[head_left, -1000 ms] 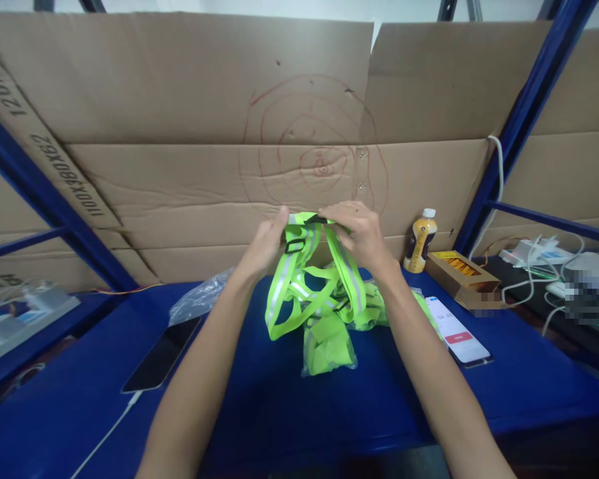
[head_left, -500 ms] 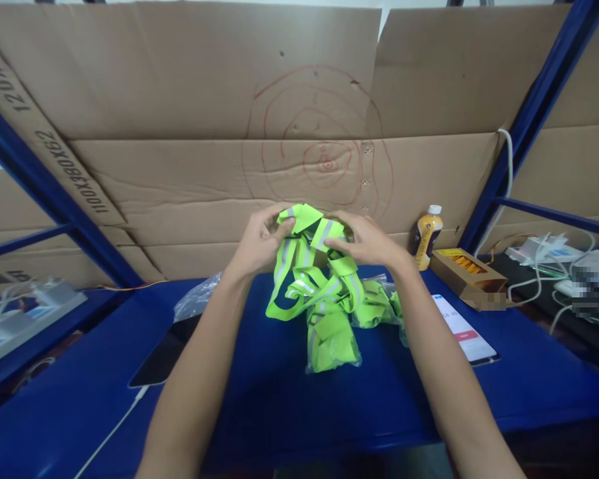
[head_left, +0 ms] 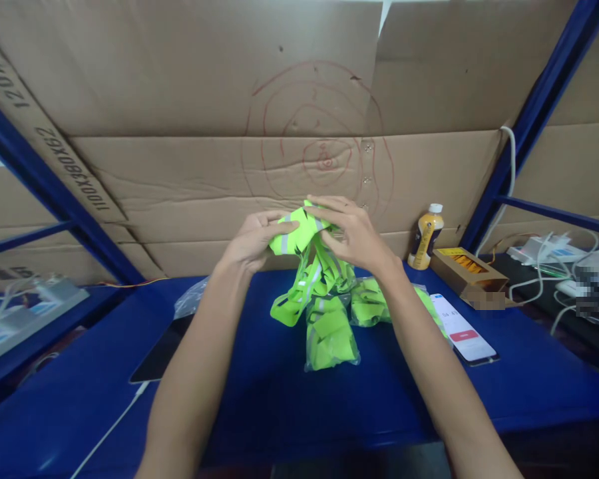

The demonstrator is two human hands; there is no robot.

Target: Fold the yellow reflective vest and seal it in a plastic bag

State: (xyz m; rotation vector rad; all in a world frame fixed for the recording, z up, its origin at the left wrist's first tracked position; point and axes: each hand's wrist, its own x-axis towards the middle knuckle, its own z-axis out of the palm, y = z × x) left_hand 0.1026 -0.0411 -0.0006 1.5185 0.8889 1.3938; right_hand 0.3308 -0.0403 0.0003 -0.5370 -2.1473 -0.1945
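Observation:
Held up between both hands is a neon-yellow reflective vest (head_left: 299, 231) made of straps with silver stripes. My left hand (head_left: 253, 241) pinches its folded left end, thumb on the front. My right hand (head_left: 349, 229) grips the upper right part, fingers laid over the top and partly hiding it. Loose straps hang below in a tangle and reach down towards the blue table. Just below them lies a clear bag of folded neon straps (head_left: 331, 334). A second bagged bundle (head_left: 370, 303) lies behind my right forearm, which partly covers the neon material there.
On the right are a phone (head_left: 466, 332) with a lit screen, an open cardboard box (head_left: 469, 276) and a yellow bottle (head_left: 426, 237). A dark tablet-like device (head_left: 162, 349) with a white cable and a plastic bag (head_left: 190, 297) lie left. Cardboard (head_left: 180, 166) walls the back.
My right hand has moved left and over the top of the vest, closer to my left hand. The upper part is now bunched together, and the hanging straps have drawn in.

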